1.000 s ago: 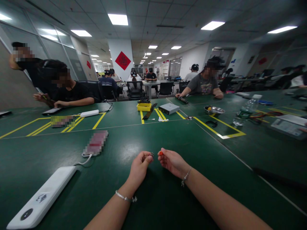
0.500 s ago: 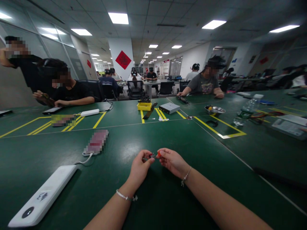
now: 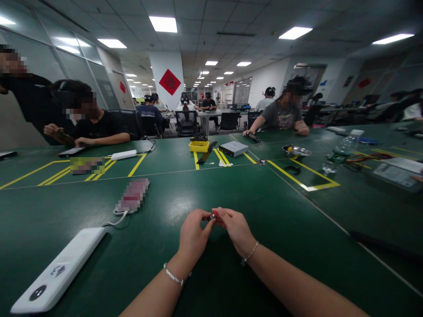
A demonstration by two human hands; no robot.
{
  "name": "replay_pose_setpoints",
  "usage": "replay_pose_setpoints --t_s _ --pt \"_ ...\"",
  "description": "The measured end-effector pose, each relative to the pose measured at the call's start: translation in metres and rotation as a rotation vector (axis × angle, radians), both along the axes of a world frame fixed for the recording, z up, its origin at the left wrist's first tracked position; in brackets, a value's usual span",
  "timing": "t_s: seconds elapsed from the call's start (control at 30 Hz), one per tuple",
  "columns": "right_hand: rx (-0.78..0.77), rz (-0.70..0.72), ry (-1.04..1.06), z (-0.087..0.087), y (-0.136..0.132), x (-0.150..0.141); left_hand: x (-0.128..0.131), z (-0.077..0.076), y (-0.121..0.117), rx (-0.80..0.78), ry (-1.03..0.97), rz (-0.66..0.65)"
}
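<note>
My left hand (image 3: 194,231) pinches a small dark metallic piece (image 3: 210,217) between thumb and fingertips. My right hand (image 3: 238,229) is closed on a small orange-red piece (image 3: 215,213). The two pieces meet between my fingertips, above the green table (image 3: 158,251); whether they are joined I cannot tell. Both are too small, and too much covered by my fingers, for their kind to show.
To the left, a white power bank (image 3: 62,268) is cabled to a phone (image 3: 132,196). Farther back stand a yellow tray (image 3: 198,147), a grey box (image 3: 233,149), a metal bowl (image 3: 296,151) and a plastic bottle (image 3: 343,152). Several people sit around the tables.
My hands have come together, bringing the orange-red piece against the dark metallic one. Earlier a small gap lay between them. At the far left, a standing person has leaned further left.
</note>
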State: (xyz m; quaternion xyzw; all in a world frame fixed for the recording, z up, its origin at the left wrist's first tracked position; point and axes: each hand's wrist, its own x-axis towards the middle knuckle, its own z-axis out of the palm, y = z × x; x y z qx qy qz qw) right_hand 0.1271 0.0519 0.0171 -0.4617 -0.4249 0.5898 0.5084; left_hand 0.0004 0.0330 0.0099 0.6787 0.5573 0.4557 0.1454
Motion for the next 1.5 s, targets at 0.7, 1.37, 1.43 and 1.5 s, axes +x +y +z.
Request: replay_pose_setpoints --t_s 0.7,1.37,1.43,1.5 --pt "0.066 0.065 -0.139 0.0 -0.005 -0.001 0.001 -0.005 -0.001 0.037 0.169 0.066" --pt "-0.23 -0.468 -1.434 -0.005 0.064 0.229 -0.014 -0.017 0.023 -0.253 -0.152 0.078" --pt "-0.262 -0.491 -1.451 -0.006 0.062 0.234 -0.014 -0.017 0.022 -0.258 -0.129 0.062" --pt "-0.29 -0.511 -1.446 -0.007 0.061 0.237 -0.015 -0.017 0.021 -0.267 -0.111 0.054"
